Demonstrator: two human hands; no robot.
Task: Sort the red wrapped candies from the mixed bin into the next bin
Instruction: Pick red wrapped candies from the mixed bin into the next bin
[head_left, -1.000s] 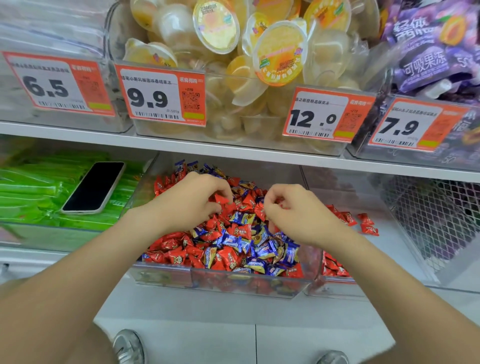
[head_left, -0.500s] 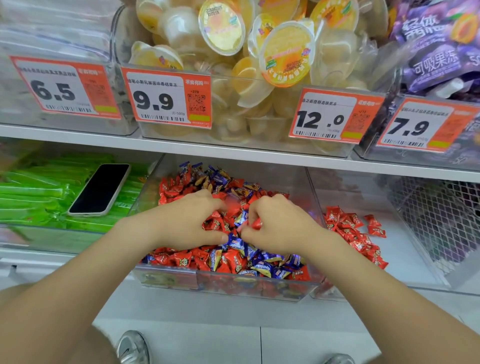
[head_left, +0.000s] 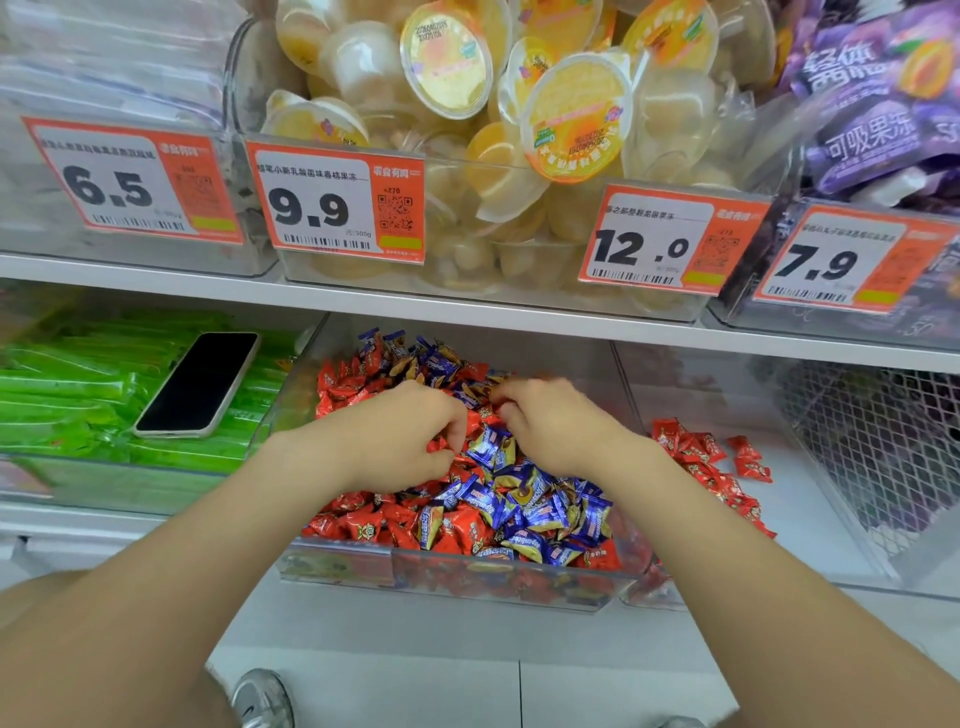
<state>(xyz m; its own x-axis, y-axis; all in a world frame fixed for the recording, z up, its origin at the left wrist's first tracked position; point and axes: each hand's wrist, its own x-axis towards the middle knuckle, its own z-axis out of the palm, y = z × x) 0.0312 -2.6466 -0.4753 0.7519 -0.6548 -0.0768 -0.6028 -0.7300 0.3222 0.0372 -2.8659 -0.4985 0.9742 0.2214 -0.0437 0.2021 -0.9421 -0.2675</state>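
- Both hands have shifted toward the rear of the mixed bin since half a second ago. They now sit slightly apart, with one of the blue wrapped candies showing in the gap between them.
- Left hand: I read it palm down over the pile with the forearm running in from lower left. The fingers are curled and the thumb is closed toward the forefinger, pinching what looks like one of the red wrapped candies.
- Right hand: it is palm down, with the knuckles raised and the fingertips dug into the pile near the back. I cannot tell whether it holds anything.
- Red wrapped candies lie mixed with the blue ones throughout the mixed bin. A separate loose row of red ones lies on the floor of the next bin to the right, well apart from both hands.
- A phone lies face up on green packets in the bin to the left.
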